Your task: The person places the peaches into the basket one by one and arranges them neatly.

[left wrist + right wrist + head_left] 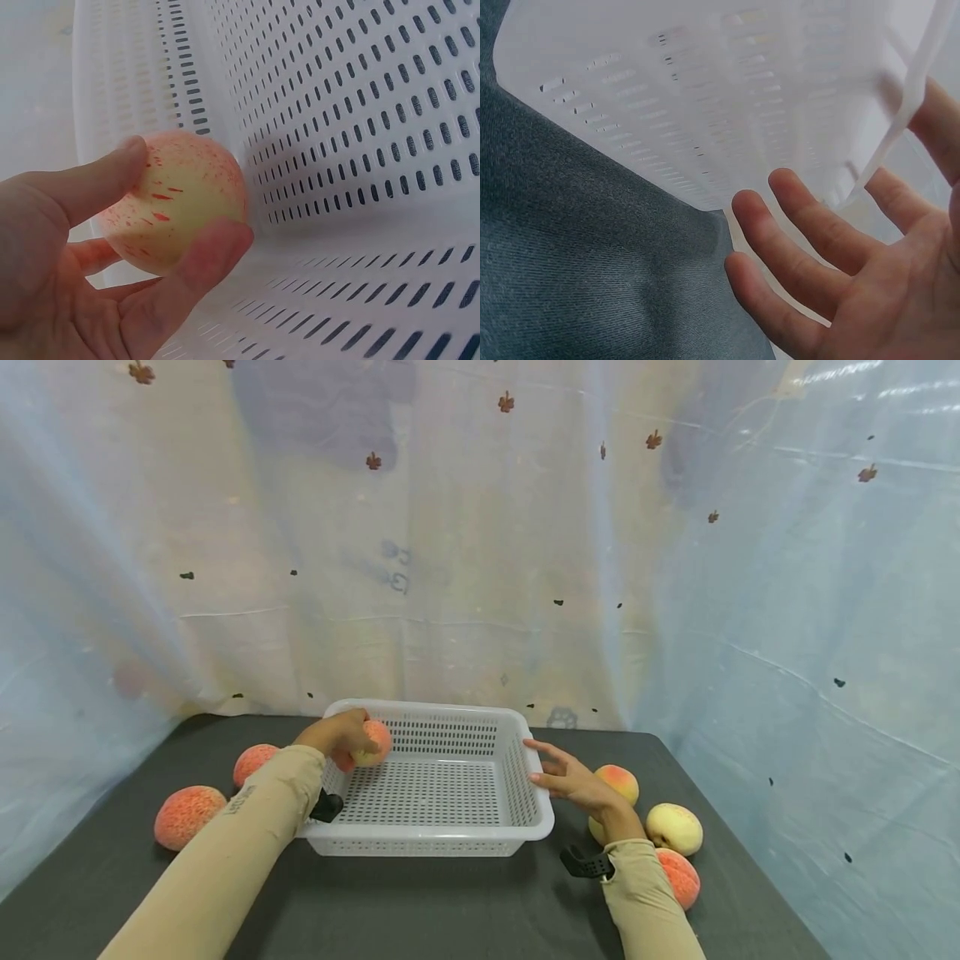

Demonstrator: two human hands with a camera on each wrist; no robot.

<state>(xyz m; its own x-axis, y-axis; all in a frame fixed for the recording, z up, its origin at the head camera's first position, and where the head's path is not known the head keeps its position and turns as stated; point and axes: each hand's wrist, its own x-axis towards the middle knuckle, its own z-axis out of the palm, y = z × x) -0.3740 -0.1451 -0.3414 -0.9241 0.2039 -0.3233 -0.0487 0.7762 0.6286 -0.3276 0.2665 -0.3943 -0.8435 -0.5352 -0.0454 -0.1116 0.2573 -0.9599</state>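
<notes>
We see the left hand curl thumb and fingers around a pale, red-flecked peach, holding it just inside the near-left corner of the white slotted basket. The right hand spreads its fingers at the basket's right wall. By our reading the work has barely begun: the basket floor shows no fruit yet. Two peaches wait at the left on the dark table, and more peaches cluster at the right. The right arm partly hides that cluster, so we cannot count it with certainty.
</notes>
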